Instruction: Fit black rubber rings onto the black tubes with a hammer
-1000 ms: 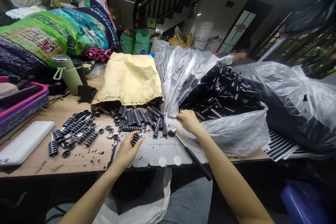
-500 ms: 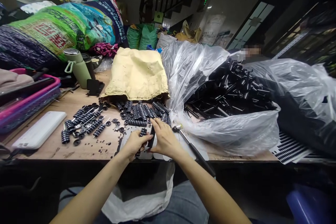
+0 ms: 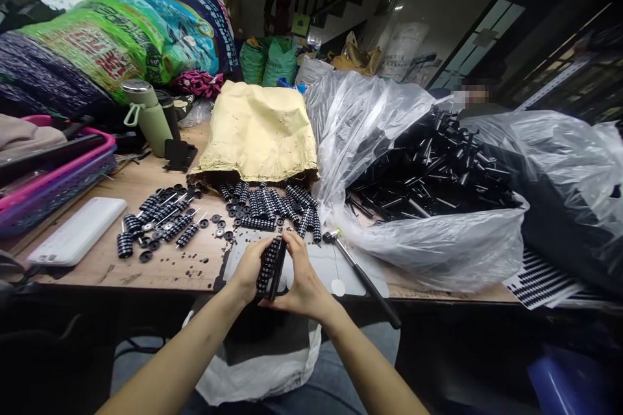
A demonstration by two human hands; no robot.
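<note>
My left hand (image 3: 249,267) is closed round a black roller (image 3: 267,266) with rows of small white marks. Against its right side lies a long black bar-like casing (image 3: 279,267), which my right hand (image 3: 302,280) grips at both ends between thumb and fingers. Both pieces are held close together over the table's front edge; I cannot tell whether they are joined. Just beyond my hands lies a pile of similar rollers (image 3: 263,204). To the right a hammer (image 3: 357,269) with a black handle rests on a pale plate (image 3: 335,266).
A yellow sack (image 3: 260,133) stands behind the roller pile. Rollers on metal rods (image 3: 165,214) and loose black discs lie left, by a white power bank-like block (image 3: 78,231). A clear plastic bag (image 3: 438,233) spills black casings at right. A green flask (image 3: 148,120) stands back left.
Both hands have drawn slightly nearer to me, and the roller now lies alongside the black casing. The view has shifted slightly.
</note>
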